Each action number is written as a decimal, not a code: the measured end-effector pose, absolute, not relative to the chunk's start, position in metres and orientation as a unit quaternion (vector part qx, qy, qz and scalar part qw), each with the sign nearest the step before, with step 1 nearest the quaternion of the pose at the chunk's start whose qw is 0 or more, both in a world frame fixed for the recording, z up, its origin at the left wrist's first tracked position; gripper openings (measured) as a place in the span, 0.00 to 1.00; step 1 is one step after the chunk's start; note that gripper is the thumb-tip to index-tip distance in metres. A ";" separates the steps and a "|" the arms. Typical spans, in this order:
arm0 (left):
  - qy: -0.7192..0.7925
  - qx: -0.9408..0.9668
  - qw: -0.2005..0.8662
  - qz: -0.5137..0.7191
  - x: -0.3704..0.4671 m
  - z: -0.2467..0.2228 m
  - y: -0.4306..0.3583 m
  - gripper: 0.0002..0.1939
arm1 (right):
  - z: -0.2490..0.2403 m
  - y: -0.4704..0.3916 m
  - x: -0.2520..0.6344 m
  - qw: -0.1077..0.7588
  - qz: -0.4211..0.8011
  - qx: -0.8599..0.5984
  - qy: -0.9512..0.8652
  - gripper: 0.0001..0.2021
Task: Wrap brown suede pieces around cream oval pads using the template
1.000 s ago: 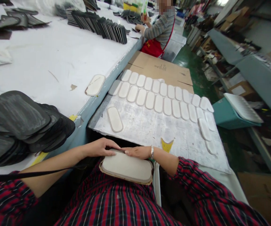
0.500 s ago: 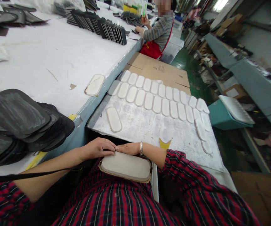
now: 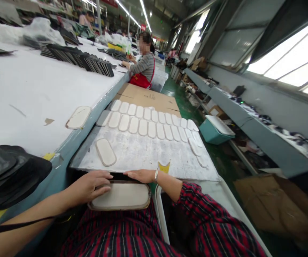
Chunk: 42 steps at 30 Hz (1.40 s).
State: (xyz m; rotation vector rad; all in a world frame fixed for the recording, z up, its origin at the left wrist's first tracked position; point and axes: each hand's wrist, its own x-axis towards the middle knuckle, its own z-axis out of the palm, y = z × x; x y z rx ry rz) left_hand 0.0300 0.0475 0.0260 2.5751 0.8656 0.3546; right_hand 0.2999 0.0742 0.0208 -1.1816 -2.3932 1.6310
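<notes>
An oblong pale piece [image 3: 122, 196] with rounded ends and a brown edge lies at my lap, apparently the top of a stack or a thick pad. My left hand [image 3: 95, 184] rests over its left end, fingers stretched out and a little spread. Along the far edge my right hand [image 3: 142, 175] lies with straight fingers, a bracelet on its wrist; whether it touches the piece I cannot tell. Just beyond is a whitish board [image 3: 132, 153], bearing one separate oval piece [image 3: 106, 152] at the left and rows of similar ovals [image 3: 143, 127] farther back.
At the left, a white table [image 3: 36, 96] holds dark stacked pieces [image 3: 12, 175], a row of dark pieces [image 3: 76, 59] and one oval piece [image 3: 78, 117]. A co-worker [image 3: 143, 64] sits beyond the cardboard [image 3: 148, 96]. A teal bin [image 3: 215, 132] stands right.
My view has tilted up and turned right, so things sit farther left in it. My hands, whose fingertips met before, are now apart, the left shifted over the piece's left end.
</notes>
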 end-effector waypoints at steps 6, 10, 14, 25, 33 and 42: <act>0.216 0.951 0.178 0.128 0.063 0.044 0.010 0.19 | 0.057 -0.014 0.333 0.254 0.274 -0.505 -0.778 0.14; 0.226 0.949 0.200 0.091 0.075 0.048 -0.006 0.18 | 0.045 -0.075 0.342 0.289 0.180 -0.520 -0.783 0.11; 0.235 0.948 0.208 0.050 0.071 0.047 -0.008 0.22 | 0.029 -0.101 0.341 0.272 0.102 -0.536 -0.793 0.12; 0.273 0.953 0.083 0.103 0.068 0.018 -0.040 0.20 | 0.010 -0.100 0.311 0.233 0.041 -0.483 -0.843 0.11; 0.263 0.958 0.042 0.111 0.084 0.011 -0.042 0.14 | 0.007 -0.093 0.311 0.174 -0.008 -0.437 -0.883 0.08; 0.268 0.957 0.045 0.104 0.089 0.017 -0.040 0.13 | 0.011 -0.087 0.302 0.176 -0.005 -0.482 -0.858 0.06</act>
